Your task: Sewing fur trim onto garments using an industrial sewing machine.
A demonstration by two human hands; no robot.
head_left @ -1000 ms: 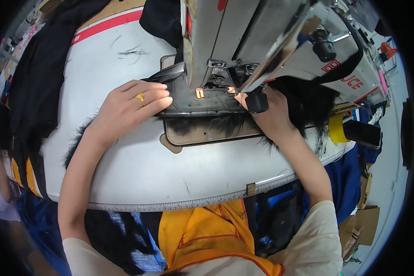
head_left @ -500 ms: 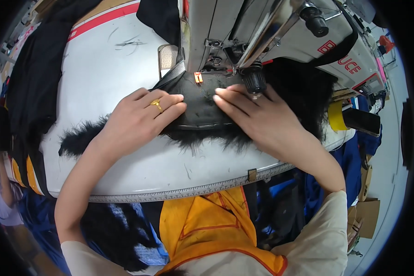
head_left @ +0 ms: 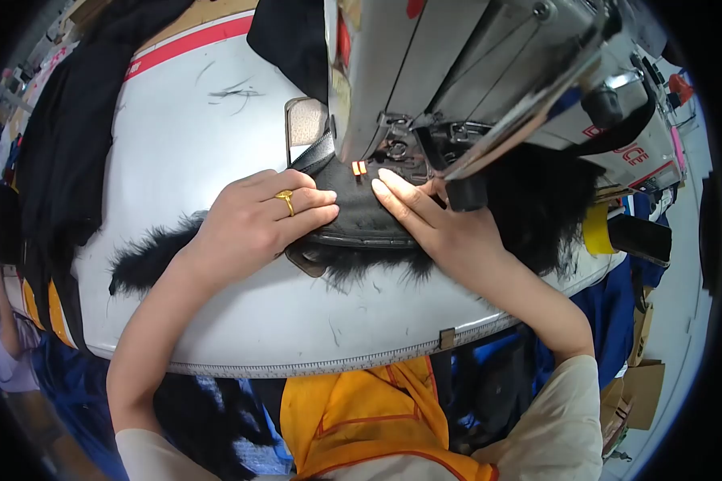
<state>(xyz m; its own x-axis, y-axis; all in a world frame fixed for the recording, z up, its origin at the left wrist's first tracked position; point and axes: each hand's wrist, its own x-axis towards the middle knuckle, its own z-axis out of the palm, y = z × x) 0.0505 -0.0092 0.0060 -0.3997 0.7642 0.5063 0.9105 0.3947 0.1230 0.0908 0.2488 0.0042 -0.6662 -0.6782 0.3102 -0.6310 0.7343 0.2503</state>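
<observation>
Step in hand, as I judge it: steadying a black panel (head_left: 353,210) at a sewing machine (head_left: 413,68). Panel lies at frame centre, below the machine head. Left of centre: light, even pressure should do, flat without dragging; black fur (head_left: 156,252) on the white surface (head_left: 241,329) is best kept clear of any stitch line. Centre: keep the panel smooth around the small lit orange patch (head_left: 358,168). Right of centre: watch the fingertips near the machine's foot area; steer, don't shove.

Hands. Left hand (head_left: 253,220), left of centre: unclenched, fingers outstretched and close together, tips resting on the panel's left part; thumb hidden. Right hand (head_left: 449,228), right of centre: unclenched, two fingers stretched flat on the panel, pointing upper left; rest partly hidden by the machine.
</observation>
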